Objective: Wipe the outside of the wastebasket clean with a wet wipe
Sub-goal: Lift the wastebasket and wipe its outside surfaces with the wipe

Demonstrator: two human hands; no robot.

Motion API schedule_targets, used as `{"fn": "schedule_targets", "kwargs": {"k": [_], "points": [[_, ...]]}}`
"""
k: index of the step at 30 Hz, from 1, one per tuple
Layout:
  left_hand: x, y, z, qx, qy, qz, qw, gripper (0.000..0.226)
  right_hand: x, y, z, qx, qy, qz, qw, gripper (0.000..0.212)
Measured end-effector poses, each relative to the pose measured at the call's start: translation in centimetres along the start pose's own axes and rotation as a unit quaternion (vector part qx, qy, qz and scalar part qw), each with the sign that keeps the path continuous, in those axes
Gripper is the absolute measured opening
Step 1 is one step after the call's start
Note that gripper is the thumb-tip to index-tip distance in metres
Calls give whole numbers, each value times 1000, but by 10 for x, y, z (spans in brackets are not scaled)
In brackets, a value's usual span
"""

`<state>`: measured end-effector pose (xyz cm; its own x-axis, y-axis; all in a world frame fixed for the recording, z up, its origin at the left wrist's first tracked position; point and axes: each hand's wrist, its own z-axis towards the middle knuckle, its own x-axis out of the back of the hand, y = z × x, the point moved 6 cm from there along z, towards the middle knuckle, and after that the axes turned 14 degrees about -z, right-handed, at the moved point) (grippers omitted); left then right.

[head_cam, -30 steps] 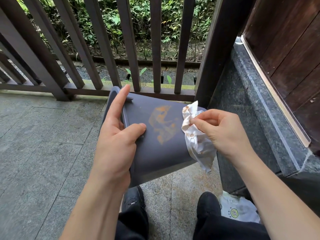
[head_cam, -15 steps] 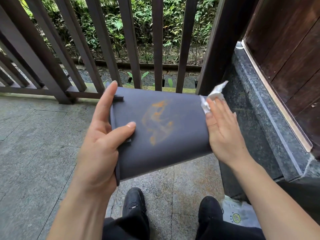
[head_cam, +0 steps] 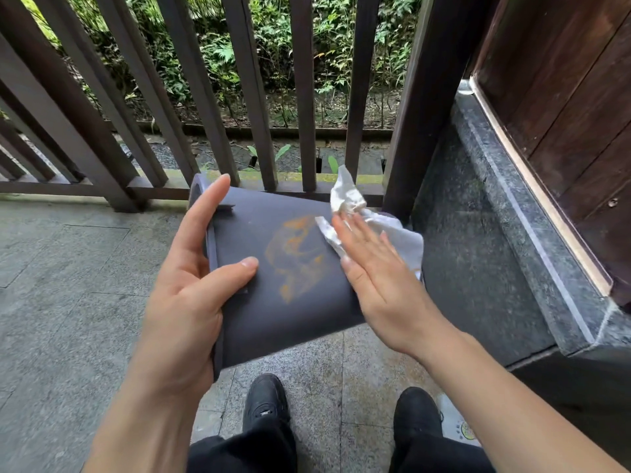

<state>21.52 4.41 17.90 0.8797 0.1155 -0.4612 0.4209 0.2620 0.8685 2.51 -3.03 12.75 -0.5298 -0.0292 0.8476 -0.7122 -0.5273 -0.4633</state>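
Holding the dark wastebasket (head_cam: 290, 312) sideways above the black shoes (head_cam: 266, 401), left hand (head_cam: 184, 302) gripping its rim end, thumb across the side. Right hand (head_cam: 379, 278) flat, fingers straight, pressing the wet wipe (head_cam: 392, 233) just right of the orange smear (head_cam: 293, 254). No readable writing on the wastebasket.

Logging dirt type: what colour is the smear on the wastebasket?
Orange, on the dark grey wastebasket; head view.

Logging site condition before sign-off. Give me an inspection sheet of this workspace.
Surface: grey stone floor, damp patch near the right shoe.
Job's things: wastebasket held on its side, orange smear on its wall; wet wipe beside the smear.
Clutter: white packet on the floor by the right shoe.
Hands: left hand grips the rim end; right hand presses the wipe flat.
Cables: nothing seen.
Surroundings: wooden railing, plants beyond, stone ledge.
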Motion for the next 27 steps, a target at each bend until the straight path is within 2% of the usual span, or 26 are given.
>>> {"fn": "schedule_targets", "kwargs": {"k": [2,5,6,8,10,11,12,14,16,18,23,27], "points": [[1,1,-1,5,-8,4,1000,81,5,25,6,-51,3,18,999,47],[-1,-1,-5,22,-32,-2,999,81,15,68,5,-218,23,40,975,48],[-3,-2,-5,28,-36,-5,999,80,14,62,4,-218,26,23,975,51],[-6,-4,-3,31,-42,-9,999,79,7,22,4,-117,51,-5,992,58],[-8,-7,-1,30,-41,-7,999,79,-1,-2,6,-22,67,-17,997,55],[-9,-9,-1,34,-36,-6,999,79,1,5,10,-26,71,-8,997,51],[-9,-11,-2,39,-31,-5,999,79,8,23,12,-89,83,11,993,47],[-11,-11,-3,49,-31,-2,998,80,21,74,5,-284,95,73,951,43],[-12,-10,-3,59,-30,4,998,79,30,99,-10,-367,95,133,916,40],[-9,-9,0,64,-17,12,998,79,37,98,-13,-356,103,144,918,37],[-13,-12,0,90,8,-16,996,78,77,79,-20,-292,226,242,897,34],[-26,-17,-4,105,-13,-43,993,82,74,55,-25,-265,195,314,890,37]]}}
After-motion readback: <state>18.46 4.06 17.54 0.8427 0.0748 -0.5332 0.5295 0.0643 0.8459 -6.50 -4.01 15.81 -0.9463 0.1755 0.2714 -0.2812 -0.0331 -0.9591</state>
